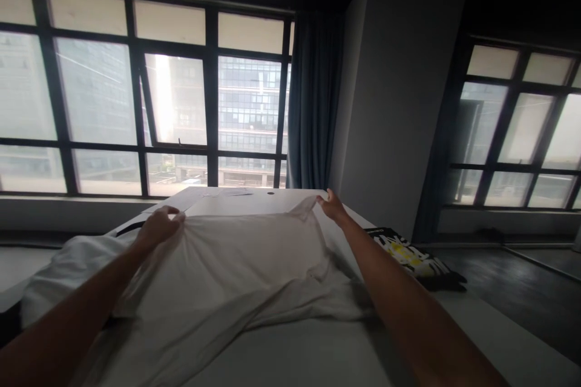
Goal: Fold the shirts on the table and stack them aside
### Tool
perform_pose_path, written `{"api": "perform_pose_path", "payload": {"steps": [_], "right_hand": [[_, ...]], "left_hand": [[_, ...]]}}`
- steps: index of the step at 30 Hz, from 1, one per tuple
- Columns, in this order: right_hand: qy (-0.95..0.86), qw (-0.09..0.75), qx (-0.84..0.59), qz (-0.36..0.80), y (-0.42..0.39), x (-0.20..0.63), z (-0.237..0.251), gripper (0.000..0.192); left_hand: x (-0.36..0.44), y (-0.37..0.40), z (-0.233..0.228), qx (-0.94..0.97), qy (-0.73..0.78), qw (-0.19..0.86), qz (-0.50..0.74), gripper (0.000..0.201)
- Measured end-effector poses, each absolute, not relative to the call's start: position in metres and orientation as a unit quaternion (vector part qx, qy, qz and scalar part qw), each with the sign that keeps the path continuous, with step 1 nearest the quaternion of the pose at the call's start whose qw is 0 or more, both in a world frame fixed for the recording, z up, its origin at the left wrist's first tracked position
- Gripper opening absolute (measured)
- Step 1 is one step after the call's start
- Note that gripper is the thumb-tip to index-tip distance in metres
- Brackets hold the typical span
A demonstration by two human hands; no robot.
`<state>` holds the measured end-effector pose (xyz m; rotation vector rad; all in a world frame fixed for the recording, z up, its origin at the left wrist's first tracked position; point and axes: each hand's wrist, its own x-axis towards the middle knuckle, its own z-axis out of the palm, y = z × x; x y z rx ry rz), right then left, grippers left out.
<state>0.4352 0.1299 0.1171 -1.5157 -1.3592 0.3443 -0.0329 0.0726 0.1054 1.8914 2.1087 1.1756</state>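
A thin white garment [245,248], perhaps a shirt, is stretched between my two hands above the table. My left hand [158,227] pinches its upper left edge, and small folds fan out from that grip. At the upper right corner, my right hand [333,207] has the cloth pinched and pulled to a point. The lower part of the garment hangs loose in folds over the table top. Its full shape is hidden by the folds.
More white cloth [72,269] lies bunched at the left. A black garment with white and yellow print [411,257] lies on the white table [494,332] at the right. Paper sheets [227,192] rest near the far edge. Windows, a blue curtain [313,103] and a pillar stand beyond.
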Motion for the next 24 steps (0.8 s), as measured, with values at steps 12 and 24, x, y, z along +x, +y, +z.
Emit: {"api": "perform_pose_path", "payload": {"steps": [12,24], "right_hand": [[-0.761,0.046,-0.628,0.156,0.092,0.424,-0.005,0.087],[-0.730,-0.014,-0.671,0.129,0.156,0.478,-0.009,0.096]], "left_hand": [[0.030,0.051,0.017,0.790,0.613,0.003,0.028,0.056],[0.063,0.140,-0.013,0.818,0.575,-0.011,0.002,0.063]]}}
